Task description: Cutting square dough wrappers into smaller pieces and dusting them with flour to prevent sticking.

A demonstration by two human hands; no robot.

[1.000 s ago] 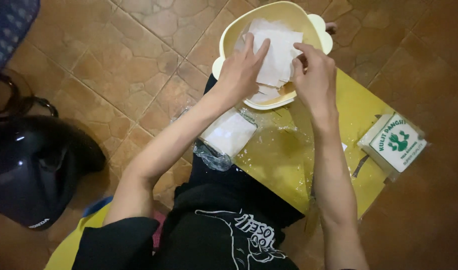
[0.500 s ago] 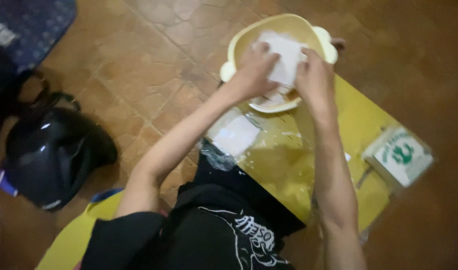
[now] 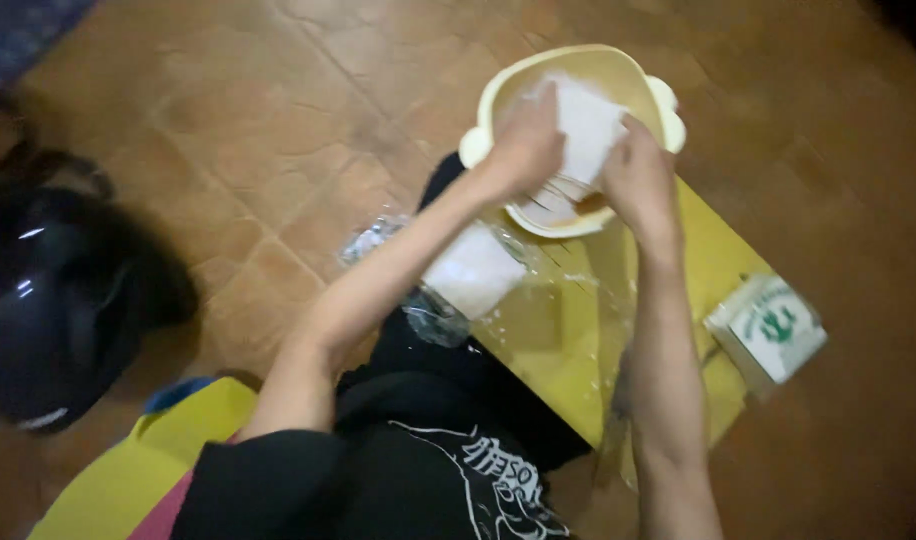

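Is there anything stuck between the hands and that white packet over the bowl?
Nothing visible: the left hand and the right hand both grip the white packet directly, above the cream bowl.

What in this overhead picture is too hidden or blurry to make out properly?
All in the head view:
- Inside of the cream bowl: mostly covered by the white sheet and both hands.
- Fingertips of the left hand and right hand: smeared by motion blur, so the grip is unclear.
- Dark helmet: blurred and dim.
- White-and-green packet: print too blurred to read.
- Clear plastic wrap: partly under the left forearm.
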